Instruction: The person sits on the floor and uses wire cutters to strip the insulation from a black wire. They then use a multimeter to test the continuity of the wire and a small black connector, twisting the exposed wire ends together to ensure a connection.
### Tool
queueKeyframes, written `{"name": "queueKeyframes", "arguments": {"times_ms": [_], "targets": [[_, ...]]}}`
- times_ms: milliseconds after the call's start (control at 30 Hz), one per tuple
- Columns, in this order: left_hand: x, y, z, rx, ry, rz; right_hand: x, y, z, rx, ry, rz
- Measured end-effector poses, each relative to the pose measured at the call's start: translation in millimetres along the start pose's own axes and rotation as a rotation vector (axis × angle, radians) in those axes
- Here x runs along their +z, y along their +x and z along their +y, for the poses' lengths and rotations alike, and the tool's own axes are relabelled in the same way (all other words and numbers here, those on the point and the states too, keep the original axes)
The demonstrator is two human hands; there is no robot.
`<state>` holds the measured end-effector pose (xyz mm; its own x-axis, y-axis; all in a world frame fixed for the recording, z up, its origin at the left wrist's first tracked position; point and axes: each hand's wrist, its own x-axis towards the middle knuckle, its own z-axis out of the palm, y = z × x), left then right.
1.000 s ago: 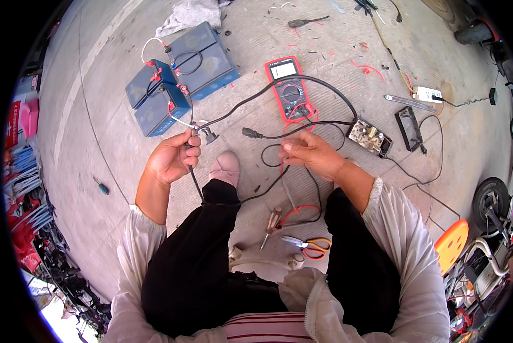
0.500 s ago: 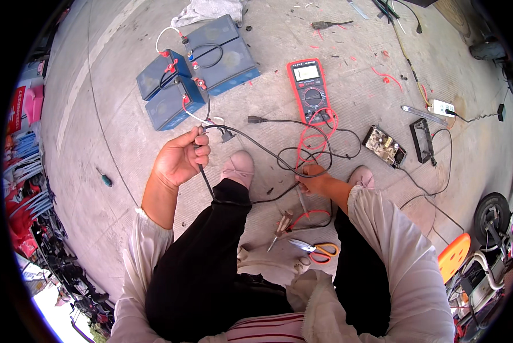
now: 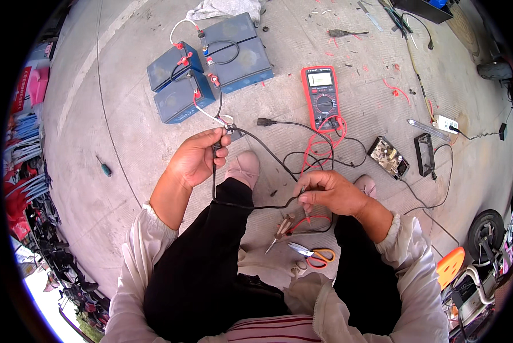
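both hands [image 3: 202, 155] [image 3: 332, 193] grip a black cable [image 3: 268, 207], a length of it bending between them.

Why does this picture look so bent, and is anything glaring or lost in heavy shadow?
Head view: the fisheye lens curves straight edges toward the rim, and the corners go black; head view: a white patch at lower left looks overexposed; head view: the floor looks softly lit, with no heavy shadow over the left hand or right hand, both fairly sharp.
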<state>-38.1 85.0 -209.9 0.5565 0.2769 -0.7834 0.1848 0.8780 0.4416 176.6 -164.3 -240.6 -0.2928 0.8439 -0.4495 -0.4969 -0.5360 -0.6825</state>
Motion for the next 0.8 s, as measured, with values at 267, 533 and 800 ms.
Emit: {"name": "queueKeyframes", "arguments": {"times_ms": [267,533,800], "targets": [[33.4,-1.6,-16.2,-0.016,0.044,-0.208,48.8,64.5,-36.1,-0.208,0.142,0.157],[29.5,5.1,-18.9,0.117,0.219,-0.304,49.9,78.2,-20.5,-0.279,0.259,0.21],[16.6,1.8,-22.2,0.116,0.323,-0.21,0.2,90.8,-9.8,-0.181,-0.242,0.37]]}}
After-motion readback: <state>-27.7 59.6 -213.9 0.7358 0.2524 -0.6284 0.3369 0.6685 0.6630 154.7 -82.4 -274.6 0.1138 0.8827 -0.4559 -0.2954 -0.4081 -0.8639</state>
